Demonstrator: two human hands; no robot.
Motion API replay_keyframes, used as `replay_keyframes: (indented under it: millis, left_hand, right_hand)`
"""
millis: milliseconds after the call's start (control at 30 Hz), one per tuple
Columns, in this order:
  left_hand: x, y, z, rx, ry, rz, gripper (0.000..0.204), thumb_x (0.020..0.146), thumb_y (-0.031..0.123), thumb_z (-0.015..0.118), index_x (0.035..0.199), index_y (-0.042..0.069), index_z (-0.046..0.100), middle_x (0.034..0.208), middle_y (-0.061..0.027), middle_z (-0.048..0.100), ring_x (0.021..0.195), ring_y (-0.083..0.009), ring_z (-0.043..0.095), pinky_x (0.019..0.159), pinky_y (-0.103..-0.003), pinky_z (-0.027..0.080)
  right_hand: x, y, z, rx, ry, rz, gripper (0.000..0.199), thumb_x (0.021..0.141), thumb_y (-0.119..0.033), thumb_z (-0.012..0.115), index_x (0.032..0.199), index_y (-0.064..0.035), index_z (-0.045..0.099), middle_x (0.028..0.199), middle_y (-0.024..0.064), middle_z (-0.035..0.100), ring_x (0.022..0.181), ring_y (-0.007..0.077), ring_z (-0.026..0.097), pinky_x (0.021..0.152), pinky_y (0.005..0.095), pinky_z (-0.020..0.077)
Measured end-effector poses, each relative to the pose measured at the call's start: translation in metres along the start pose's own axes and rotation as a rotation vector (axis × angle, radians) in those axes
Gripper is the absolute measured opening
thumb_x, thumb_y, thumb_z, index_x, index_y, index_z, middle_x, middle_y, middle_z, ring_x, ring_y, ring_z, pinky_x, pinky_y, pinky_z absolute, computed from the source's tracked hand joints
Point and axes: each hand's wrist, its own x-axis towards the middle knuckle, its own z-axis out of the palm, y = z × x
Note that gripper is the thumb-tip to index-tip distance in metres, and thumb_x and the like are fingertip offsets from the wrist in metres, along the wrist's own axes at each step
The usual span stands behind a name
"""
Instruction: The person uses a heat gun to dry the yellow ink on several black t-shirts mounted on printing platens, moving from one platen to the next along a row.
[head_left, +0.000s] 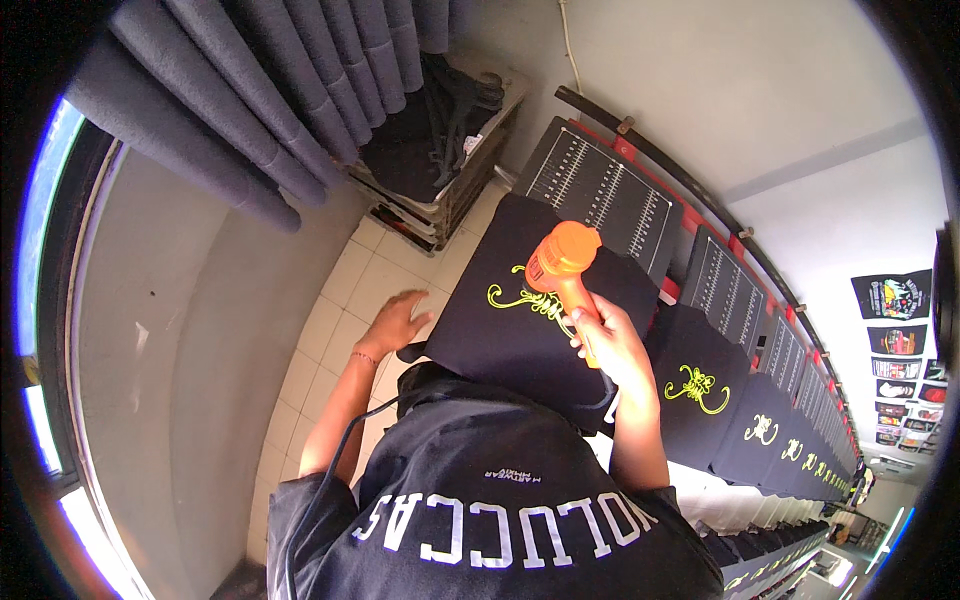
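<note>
My right hand [615,345] is wrapped round the handle of an orange hair dryer [563,255]. The dryer's head is over a black T-shirt [480,340] spread flat on a printing board, and it covers part of the yellow-green printed design [508,297]. Whether the dryer touches the cloth I cannot tell. Off the shirt's left edge, my left hand [398,320] hangs with its fingers apart, holding nothing. A dark cord [347,440] runs past my left arm and across my front.
More black shirts [690,390] with the same design line the long table to the right. Behind them stand dark boards [610,200] with white scale marks, along a red and black rail [690,185]. A crate stack [440,210] holding dark cloth and a grey curtain [220,110] are at the far left.
</note>
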Motion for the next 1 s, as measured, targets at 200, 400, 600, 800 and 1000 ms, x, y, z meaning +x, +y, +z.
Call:
replay_keyframes:
  millis: [200, 400, 600, 800, 1000]
  left_hand:
    - [0.047, 0.046, 0.023, 0.147, 0.443, 0.168, 0.047, 0.092, 0.022, 0.061, 0.129, -0.006, 0.052, 0.135, -0.0247, 0.052, 0.129, -0.0410, 0.046, 0.111, -0.045, 0.034]
    - [0.060, 0.084, 0.071, 0.355, 0.371, 0.130, 0.064, 0.098, 0.037, 0.051, 0.144, -0.005, 0.035, 0.153, -0.0228, 0.030, 0.144, -0.0377, 0.025, 0.117, -0.049, 0.024]
    - [0.053, 0.102, 0.106, 0.497, 0.342, 0.032, 0.067, 0.100, 0.039, 0.044, 0.147, -0.005, 0.027, 0.157, -0.0222, 0.023, 0.147, -0.0364, 0.018, 0.120, -0.047, 0.016]
    - [0.045, 0.108, 0.116, 0.541, 0.354, -0.012, 0.067, 0.100, 0.041, 0.042, 0.148, -0.004, 0.028, 0.157, -0.0207, 0.022, 0.147, -0.0349, 0.018, 0.120, -0.046, 0.015]
    - [0.042, 0.116, 0.123, 0.536, 0.372, -0.020, 0.065, 0.100, 0.037, 0.042, 0.147, -0.005, 0.028, 0.156, -0.0225, 0.023, 0.147, -0.0366, 0.018, 0.120, -0.047, 0.015]
  right_hand:
    - [-0.003, 0.010, -0.004, -0.033, 0.133, -0.087, 0.038, 0.098, -0.021, 0.055, 0.132, -0.0052, 0.051, 0.089, 0.0010, 0.060, 0.067, 0.0081, 0.057, 0.057, 0.0233, 0.0506]
    - [-0.030, 0.018, -0.025, -0.017, -0.044, 0.034, 0.031, 0.099, -0.021, 0.054, 0.123, -0.0013, 0.053, 0.091, 0.0023, 0.061, 0.069, 0.0083, 0.058, 0.059, 0.0244, 0.0510]
    - [-0.060, 0.040, -0.045, -0.083, -0.009, 0.088, 0.032, 0.099, -0.019, 0.054, 0.126, -0.0021, 0.052, 0.094, 0.0040, 0.064, 0.069, 0.0083, 0.058, 0.058, 0.0242, 0.0512]
    - [-0.085, 0.062, -0.076, 0.010, 0.033, 0.079, 0.035, 0.098, -0.017, 0.054, 0.130, -0.0017, 0.051, 0.092, 0.0041, 0.063, 0.067, 0.0074, 0.058, 0.055, 0.0230, 0.0502]
    - [-0.099, 0.072, -0.112, 0.076, 0.068, -0.002, 0.026, 0.097, -0.017, 0.057, 0.119, -0.0027, 0.053, 0.075, 0.0011, 0.056, 0.057, 0.0080, 0.055, 0.052, 0.0258, 0.0485]
